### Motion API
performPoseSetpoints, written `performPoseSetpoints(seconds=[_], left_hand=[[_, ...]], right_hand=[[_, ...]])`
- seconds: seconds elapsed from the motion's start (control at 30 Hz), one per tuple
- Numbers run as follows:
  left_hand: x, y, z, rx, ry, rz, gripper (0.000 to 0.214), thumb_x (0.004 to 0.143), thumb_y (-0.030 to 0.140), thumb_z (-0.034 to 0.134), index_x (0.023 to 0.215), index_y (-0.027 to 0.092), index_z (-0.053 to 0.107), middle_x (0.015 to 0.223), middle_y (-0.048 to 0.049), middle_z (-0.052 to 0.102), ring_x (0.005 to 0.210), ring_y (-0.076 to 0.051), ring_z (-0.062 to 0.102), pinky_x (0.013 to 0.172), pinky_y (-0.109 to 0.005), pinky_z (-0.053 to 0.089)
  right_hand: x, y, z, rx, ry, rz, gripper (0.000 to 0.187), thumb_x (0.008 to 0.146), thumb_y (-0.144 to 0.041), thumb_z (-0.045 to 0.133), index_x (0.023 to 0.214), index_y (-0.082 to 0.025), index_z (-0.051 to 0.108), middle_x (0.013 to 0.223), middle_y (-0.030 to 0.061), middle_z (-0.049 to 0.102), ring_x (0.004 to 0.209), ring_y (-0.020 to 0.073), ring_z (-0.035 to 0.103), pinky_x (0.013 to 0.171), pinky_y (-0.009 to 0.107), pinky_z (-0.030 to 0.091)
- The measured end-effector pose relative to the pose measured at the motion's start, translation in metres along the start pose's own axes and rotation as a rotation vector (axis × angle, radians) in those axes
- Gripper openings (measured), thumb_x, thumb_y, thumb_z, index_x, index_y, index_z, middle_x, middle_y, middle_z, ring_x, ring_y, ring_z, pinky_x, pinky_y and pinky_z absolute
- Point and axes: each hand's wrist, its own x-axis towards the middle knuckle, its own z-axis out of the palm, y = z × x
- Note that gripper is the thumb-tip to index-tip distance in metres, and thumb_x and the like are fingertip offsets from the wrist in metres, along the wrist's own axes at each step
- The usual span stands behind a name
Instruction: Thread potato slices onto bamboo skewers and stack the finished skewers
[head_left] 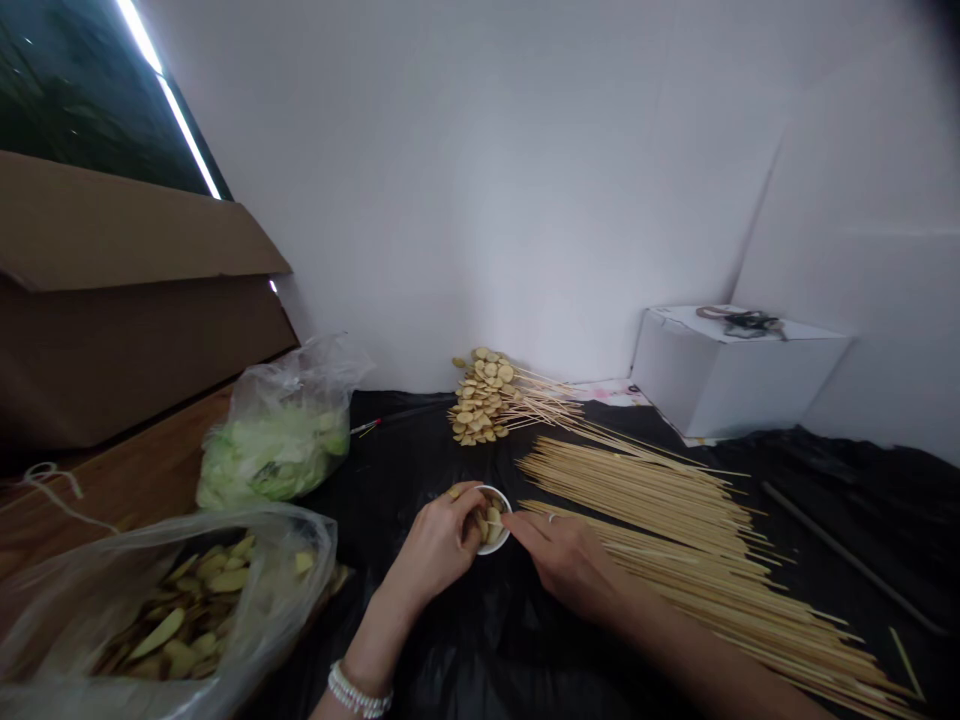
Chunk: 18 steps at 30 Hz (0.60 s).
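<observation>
A small white cup (493,491) stands on the black plastic sheet, with pale potato slices (491,530) inside it. My left hand (439,540) reaches over the cup's left rim, its fingers closed on a potato slice. From the right, my right hand (570,560) comes up to the cup with fingers pinched on a thin wooden skewer; a short pale length of it shows over the slices. Most of that skewer is hidden by the hand. Behind the cup lies a pile of skewered potato slices (480,400), sticks pointing right.
Many bare wooden skewers (652,490) lie spread at the right. At the left are an open plastic bag (300,535) of potato slices and a clear bag of green vegetable (274,440). A white box (742,380) stands back right, a cardboard box (142,340) far left.
</observation>
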Motion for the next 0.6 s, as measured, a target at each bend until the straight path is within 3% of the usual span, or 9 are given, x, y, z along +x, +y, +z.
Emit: performPoseSetpoints(seconds=[0.17, 0.43, 0.6], left_hand=[[0.0016, -0.0085, 0.0048, -0.023, 0.070, 0.027, 0.028, 0.084, 0.006, 0.044, 0.098, 0.023, 0.063, 0.114, -0.0072, 0.065, 0.104, -0.019, 0.062, 0.090, -0.032, 0.050], [0.0011, -0.0062, 0.0004, 0.092, 0.076, 0.011, 0.021, 0.089, 0.014, 0.045, 0.095, 0.023, 0.064, 0.121, -0.0075, 0.065, 0.104, -0.021, 0.063, 0.088, -0.036, 0.052], [0.0033, -0.0015, -0.0002, -0.111, 0.186, -0.050, 0.016, 0.092, 0.021, 0.045, 0.095, 0.022, 0.060, 0.118, -0.0079, 0.065, 0.107, -0.021, 0.062, 0.092, -0.039, 0.049]], right_hand=[[-0.0004, 0.0006, 0.0007, 0.010, 0.021, 0.015, 0.036, 0.089, -0.009, 0.042, 0.121, -0.016, 0.056, 0.099, 0.0085, 0.069, 0.080, 0.0157, 0.064, 0.068, 0.025, 0.048], [-0.0005, 0.0027, 0.0026, 0.038, -0.006, 0.042, 0.031, 0.089, -0.009, 0.044, 0.118, -0.014, 0.056, 0.099, 0.0080, 0.069, 0.081, 0.0168, 0.064, 0.070, 0.026, 0.049], [-0.0005, 0.0061, 0.0008, 0.107, 0.028, 0.104, 0.027, 0.090, -0.011, 0.044, 0.113, -0.015, 0.058, 0.098, 0.0080, 0.070, 0.086, 0.0163, 0.065, 0.072, 0.024, 0.050]])
